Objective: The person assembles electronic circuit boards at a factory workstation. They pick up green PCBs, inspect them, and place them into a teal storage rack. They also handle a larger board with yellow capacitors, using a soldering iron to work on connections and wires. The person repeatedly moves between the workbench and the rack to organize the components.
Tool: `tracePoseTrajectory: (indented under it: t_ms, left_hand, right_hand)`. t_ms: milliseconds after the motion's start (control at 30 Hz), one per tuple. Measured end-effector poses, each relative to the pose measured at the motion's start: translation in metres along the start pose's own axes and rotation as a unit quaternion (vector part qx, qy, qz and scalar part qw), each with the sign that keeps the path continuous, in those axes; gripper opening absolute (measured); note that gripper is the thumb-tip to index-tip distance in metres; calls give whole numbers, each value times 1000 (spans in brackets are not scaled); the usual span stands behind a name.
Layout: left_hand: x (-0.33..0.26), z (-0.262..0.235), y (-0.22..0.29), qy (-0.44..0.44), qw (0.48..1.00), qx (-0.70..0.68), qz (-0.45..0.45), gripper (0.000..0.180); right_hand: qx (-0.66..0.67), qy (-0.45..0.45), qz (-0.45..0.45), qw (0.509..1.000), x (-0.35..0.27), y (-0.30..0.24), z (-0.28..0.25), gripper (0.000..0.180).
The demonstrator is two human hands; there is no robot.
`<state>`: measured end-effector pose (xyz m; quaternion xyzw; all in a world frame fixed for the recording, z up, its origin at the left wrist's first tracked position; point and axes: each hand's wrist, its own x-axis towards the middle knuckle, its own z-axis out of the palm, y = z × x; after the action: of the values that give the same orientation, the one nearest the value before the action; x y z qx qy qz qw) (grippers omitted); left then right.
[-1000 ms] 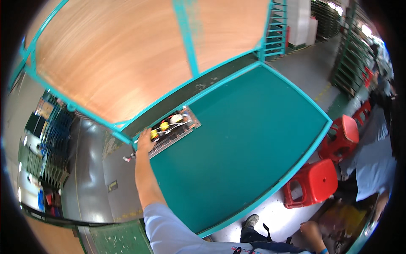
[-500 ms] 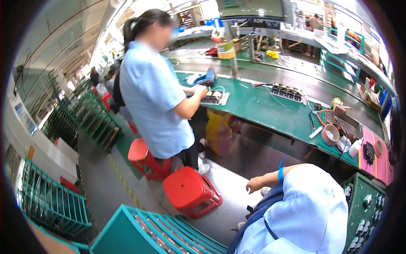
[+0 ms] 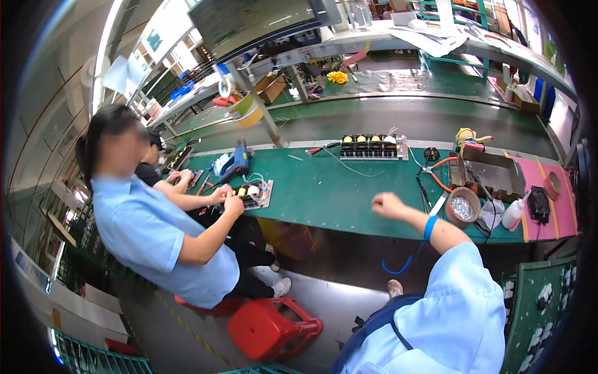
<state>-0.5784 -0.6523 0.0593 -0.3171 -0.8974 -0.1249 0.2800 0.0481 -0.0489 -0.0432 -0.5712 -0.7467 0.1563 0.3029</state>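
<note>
My right hand (image 3: 389, 205) hangs over the front edge of the green workbench (image 3: 311, 193), fingers curled in with nothing seen in them. A blue wrist strap (image 3: 430, 228) circles that wrist, and a coiled blue cord (image 3: 398, 269) hangs below the bench edge. My left hand is out of view. Beyond my right hand lies a circuit board with black parts and yellow-topped coils (image 3: 372, 148), wires trailing from it. Right of the hand stand a round tub of small metal pieces (image 3: 462, 207), a white squeeze bottle (image 3: 514, 213) and a soldering iron with an orange cable (image 3: 441, 181).
A co-worker in a light blue shirt (image 3: 146, 218) handles another circuit board (image 3: 255, 194) near a blue heat gun (image 3: 237, 163). A red stool (image 3: 261, 329) stands on the floor to my left. A metal post (image 3: 265, 112) rises from the bench. A green rack (image 3: 536, 305) stands at my right.
My view has swung toward the workbench, which now appears closer and more central. My right hand has risen from beside the bench to over its front edge. The co-worker appears farther left.
</note>
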Motion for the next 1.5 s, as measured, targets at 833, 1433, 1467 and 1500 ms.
tracePoseTrajectory:
  t_ms: [833, 1433, 1467, 1500]
  left_hand:
    - [-18, 66, 521, -484, 807, -297, 162, 23]
    - [48, 163, 714, -474, 611, -533, 342, 14]
    - [52, 157, 734, -449, 586, -564, 371, 14]
    - [57, 148, 751, -420, 564, -592, 394, 13]
  right_hand:
    - [-76, 27, 35, 996, 204, 226, -71, 74]
    - [-99, 144, 214, 961, 123, 111, -208, 50]
    - [-76, 142, 237, 958, 113, 98, -215, 49]
    - [-46, 139, 245, 958, 104, 78, -220, 47]
